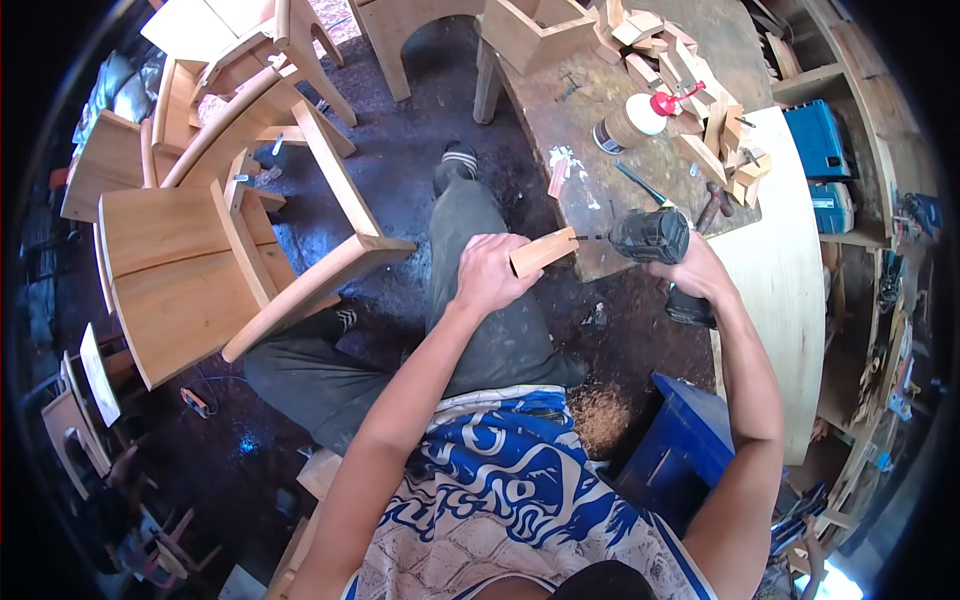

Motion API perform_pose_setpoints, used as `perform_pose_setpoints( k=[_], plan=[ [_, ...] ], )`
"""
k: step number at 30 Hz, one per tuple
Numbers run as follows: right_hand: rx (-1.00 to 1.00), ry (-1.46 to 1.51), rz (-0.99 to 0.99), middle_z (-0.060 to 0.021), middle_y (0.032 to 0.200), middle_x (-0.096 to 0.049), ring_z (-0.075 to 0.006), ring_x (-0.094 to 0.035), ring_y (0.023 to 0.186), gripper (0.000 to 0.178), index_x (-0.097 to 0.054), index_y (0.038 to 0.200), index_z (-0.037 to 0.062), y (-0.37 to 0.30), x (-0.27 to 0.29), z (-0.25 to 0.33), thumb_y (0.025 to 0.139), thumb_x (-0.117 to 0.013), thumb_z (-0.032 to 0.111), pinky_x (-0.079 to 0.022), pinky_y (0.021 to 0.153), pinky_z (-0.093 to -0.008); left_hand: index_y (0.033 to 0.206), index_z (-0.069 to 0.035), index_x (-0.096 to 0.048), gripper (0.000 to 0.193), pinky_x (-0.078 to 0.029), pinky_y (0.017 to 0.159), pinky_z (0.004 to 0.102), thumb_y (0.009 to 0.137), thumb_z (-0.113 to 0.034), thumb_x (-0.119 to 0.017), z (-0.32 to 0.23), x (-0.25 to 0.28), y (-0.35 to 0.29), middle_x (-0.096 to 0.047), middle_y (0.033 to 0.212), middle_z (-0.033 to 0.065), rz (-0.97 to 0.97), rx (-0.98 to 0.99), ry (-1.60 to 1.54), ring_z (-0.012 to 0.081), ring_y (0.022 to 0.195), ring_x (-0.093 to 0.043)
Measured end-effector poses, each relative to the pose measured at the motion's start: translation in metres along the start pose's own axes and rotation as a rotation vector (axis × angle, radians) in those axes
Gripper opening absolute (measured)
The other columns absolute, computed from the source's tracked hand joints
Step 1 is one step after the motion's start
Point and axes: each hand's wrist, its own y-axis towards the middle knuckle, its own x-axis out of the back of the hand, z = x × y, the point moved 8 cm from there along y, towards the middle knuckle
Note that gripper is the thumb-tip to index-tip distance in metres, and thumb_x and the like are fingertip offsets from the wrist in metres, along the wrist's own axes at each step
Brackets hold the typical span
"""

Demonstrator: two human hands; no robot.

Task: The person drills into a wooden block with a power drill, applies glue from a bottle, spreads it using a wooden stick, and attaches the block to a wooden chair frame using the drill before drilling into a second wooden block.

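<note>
In my left hand [490,275] is a small wooden block [543,252], its fingers closed round the left end, above my thigh. My right hand [697,268] grips a black cordless drill [650,236] by its handle. The drill lies level, its thin bit [592,238] pointing left at the block's right end. Whether the bit touches the wood or stops just short, I cannot tell. Just beyond the drill, a dark screwdriver-like tool [642,184] and a hammer-like tool [714,206] lie on the worn worktable [560,110].
A glue bottle with a red cap [640,118] stands on the worktable beside a heap of wood offcuts [690,70]. Partly built wooden chairs [170,250] crowd the left. A blue bin [680,440] sits by my right elbow. Blue tool cases [818,140] fill shelves at right.
</note>
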Motion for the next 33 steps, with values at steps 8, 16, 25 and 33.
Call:
perform_pose_setpoints(
  k=[8, 16, 25, 33],
  plan=[
    [-0.093, 0.402, -0.08, -0.01, 0.097, -0.074, -0.0203, -0.069, 0.079, 0.042, -0.068, 0.115, 0.0036, -0.009, -0.003, -0.019, 0.076, -0.081, 0.011, -0.055, 0.074, -0.0352, 0.1, -0.01, -0.074, 0.039, -0.048, 0.097, 0.0428, 0.07, -0.03, -0.087, 0.005, 0.003, -0.002, -0.075, 0.098, 0.0078, -0.021, 0.001, 0.009, 0.0285, 0.098, -0.07],
    [0.008, 0.984, -0.712, -0.0056, 0.089, -0.067, -0.0156, -0.063, 0.072, 0.033, -0.067, 0.108, 0.0006, -0.01, 0.0, -0.114, 0.077, -0.078, -0.001, -0.051, 0.068, -0.031, 0.104, -0.01, -0.075, 0.042, -0.049, 0.097, 0.0409, 0.07, -0.032, -0.088, -0.003, 0.004, -0.004, -0.075, 0.099, 0.0084, -0.015, 0.031, -0.015, 0.0266, 0.098, -0.07],
    [0.039, 0.942, -1.124, -0.0058, 0.105, -0.067, -0.0172, -0.064, 0.095, 0.038, -0.065, 0.116, 0.0021, 0.01, -0.029, -0.121, 0.084, -0.084, 0.009, -0.052, 0.087, -0.0324, 0.121, -0.003, -0.066, 0.052, -0.051, 0.096, 0.0343, 0.091, -0.044, -0.077, 0.017, -0.013, -0.034, -0.073, 0.115, 0.0098, -0.097, 0.521, -1.179, 0.0209, 0.105, -0.07],
    [-0.145, 0.87, -1.382, -0.01, 0.12, -0.066, -0.0198, -0.064, 0.103, 0.052, -0.057, 0.135, -0.0019, -0.058, -0.094, -0.095, 0.088, -0.078, 0.007, -0.051, 0.096, -0.0357, 0.139, -0.008, -0.057, 0.07, -0.049, 0.102, 0.0405, 0.096, -0.062, -0.061, -0.013, -0.028, -0.063, -0.067, 0.13, 0.0096, 0.07, 0.722, -2.002, 0.0208, 0.118, -0.063]
  ],
)
